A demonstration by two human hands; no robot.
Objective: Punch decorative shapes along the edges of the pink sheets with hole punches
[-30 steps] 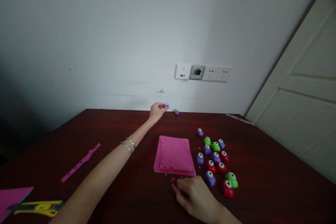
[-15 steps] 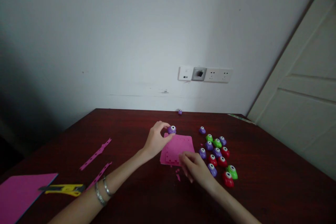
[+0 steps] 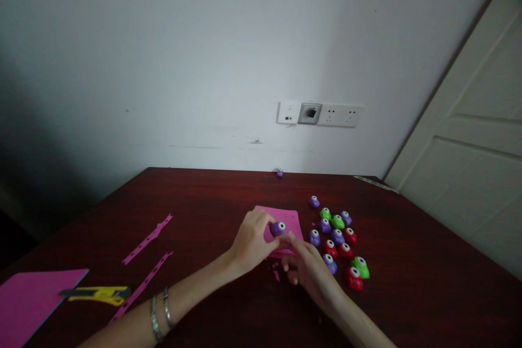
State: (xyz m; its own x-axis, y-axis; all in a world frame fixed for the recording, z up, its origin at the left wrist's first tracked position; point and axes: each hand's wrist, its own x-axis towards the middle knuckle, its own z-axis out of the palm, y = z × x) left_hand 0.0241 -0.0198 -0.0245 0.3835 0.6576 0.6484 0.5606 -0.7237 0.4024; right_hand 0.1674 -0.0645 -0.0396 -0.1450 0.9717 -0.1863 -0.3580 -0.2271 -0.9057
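My left hand (image 3: 255, 239) pinches a purple one-eyed toy figure (image 3: 278, 229) between thumb and fingers. It holds the figure tilted over a stack of pink foam sheets (image 3: 291, 220) whose edges have small punched holes. My right hand (image 3: 308, 266) is close against the left thumb tip, just below the figure. Its index finger reaches forward and its other fingers are curled. Whatever lies between those fingertips is too small or too hidden to make out. Small pink scraps (image 3: 277, 275) lie in front of the sheets.
Several purple, green and red one-eyed figures (image 3: 337, 237) stand to the right. One purple figure (image 3: 279, 173) is by the wall. Perforated pink strips (image 3: 149, 239), a yellow utility knife (image 3: 100, 294) with its blade out and a larger pink sheet (image 3: 36, 299) lie to the left.
My left hand has brought the purple figure down and to the right, toward me. My right hand has shifted slightly right, and its fingertips now meet the left hand.
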